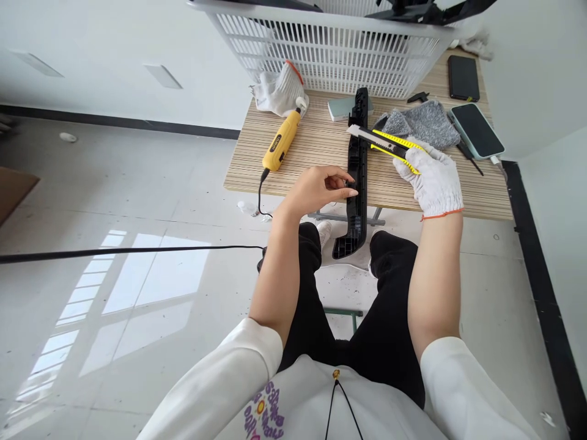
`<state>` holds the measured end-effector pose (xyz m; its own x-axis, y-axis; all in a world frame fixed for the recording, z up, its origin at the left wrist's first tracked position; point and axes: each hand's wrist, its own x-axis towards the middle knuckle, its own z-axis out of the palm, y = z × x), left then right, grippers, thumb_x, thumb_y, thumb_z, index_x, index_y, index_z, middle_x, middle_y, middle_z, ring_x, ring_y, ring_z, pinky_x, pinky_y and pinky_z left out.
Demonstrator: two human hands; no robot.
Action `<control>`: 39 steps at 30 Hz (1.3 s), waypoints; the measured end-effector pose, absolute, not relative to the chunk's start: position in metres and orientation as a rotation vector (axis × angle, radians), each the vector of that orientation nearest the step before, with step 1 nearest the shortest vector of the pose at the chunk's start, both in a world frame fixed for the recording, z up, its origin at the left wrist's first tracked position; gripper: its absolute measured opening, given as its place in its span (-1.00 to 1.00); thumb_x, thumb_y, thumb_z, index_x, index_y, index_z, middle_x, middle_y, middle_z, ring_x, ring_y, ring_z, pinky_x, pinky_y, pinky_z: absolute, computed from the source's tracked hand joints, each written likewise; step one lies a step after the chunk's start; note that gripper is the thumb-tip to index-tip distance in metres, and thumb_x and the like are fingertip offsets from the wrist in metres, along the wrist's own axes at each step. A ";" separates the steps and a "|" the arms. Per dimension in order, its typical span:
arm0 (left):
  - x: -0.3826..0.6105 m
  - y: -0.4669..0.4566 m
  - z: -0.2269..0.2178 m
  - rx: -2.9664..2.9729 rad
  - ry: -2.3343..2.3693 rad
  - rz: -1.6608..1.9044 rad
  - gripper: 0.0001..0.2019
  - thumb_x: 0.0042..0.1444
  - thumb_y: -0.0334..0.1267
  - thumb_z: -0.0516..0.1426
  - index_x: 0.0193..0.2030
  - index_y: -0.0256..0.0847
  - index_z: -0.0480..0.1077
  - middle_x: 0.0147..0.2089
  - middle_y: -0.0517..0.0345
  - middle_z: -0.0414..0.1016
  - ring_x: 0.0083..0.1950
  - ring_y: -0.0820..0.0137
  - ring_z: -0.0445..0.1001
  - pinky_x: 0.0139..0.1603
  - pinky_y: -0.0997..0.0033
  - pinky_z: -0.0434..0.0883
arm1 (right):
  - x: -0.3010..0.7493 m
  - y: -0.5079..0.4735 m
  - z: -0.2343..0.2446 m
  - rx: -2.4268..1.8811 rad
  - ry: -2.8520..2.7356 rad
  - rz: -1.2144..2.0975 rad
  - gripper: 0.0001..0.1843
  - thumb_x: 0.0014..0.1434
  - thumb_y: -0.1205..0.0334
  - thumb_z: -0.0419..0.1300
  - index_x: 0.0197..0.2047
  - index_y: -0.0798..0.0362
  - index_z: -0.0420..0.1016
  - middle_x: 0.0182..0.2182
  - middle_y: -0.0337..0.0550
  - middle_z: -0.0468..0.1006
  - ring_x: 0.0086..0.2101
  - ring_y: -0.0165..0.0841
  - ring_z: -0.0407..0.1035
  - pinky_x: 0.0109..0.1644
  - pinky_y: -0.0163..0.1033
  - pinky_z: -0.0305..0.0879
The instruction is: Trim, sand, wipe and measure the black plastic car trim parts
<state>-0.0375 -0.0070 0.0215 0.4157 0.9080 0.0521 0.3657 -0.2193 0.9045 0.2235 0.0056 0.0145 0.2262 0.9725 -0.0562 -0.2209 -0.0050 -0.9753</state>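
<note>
A long black plastic trim piece [358, 165] lies across the table's front edge, its wider curved end hanging over toward my knees. My bare left hand [321, 186] is at its left edge, fingers curled and thumb against it in a pinch. My right hand [433, 174], in a white knit glove with an orange cuff, is wrapped round a yellow and black utility knife [389, 144]. The knife's blade is out and points left, over the upper part of the trim piece. Whether the blade touches the plastic I cannot tell.
A yellow rotary tool [282, 142] with a cord lies left, beside a crumpled white glove [277, 91]. Behind stands a white plastic basket [330, 52] holding black parts. A grey cloth [422, 122], a phone [477, 130] and a black flat case [463, 77] lie right.
</note>
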 end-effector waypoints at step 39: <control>-0.034 -0.006 0.010 1.852 1.301 0.975 -0.70 0.12 0.03 0.35 -0.22 -0.13 0.50 -0.38 0.23 0.45 -0.37 0.41 0.39 -0.29 0.37 0.32 | 0.220 -0.003 0.015 -1.125 -0.811 1.207 -0.67 -0.09 0.20 0.52 -0.19 -0.04 0.68 -0.19 -0.22 0.65 -0.17 -0.34 0.61 -0.02 -0.19 0.65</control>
